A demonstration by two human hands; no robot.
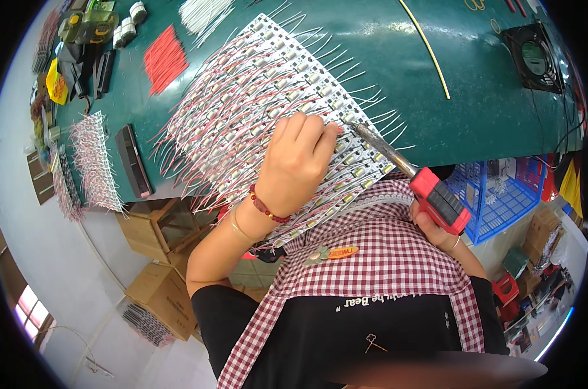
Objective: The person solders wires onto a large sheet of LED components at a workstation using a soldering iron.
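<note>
My right hand (pixel 435 228) is wrapped round the red and black handle of a soldering iron (pixel 442 201). The iron's metal shaft slants up and left, and its tip touches or hovers close over a panel of small white circuit boards (pixel 315 76). Rows of thin red and white wires stick out from that panel across its whole face. Just left of the tip, my left hand (pixel 297 159) rests over the boards with its fingers pinched together. What those fingertips hold is hidden; a small reddish bit shows beside them.
On the green table (pixel 475 123) lie red wires (pixel 164 61), white wires (pixel 203 16), a dark bar (pixel 135 162) and a yellow tube (pixel 430 52). A black fan (pixel 534 58) stands at the right. Another wired panel (pixel 96 162) is at left; a blue crate (pixel 508 201) sits below the edge.
</note>
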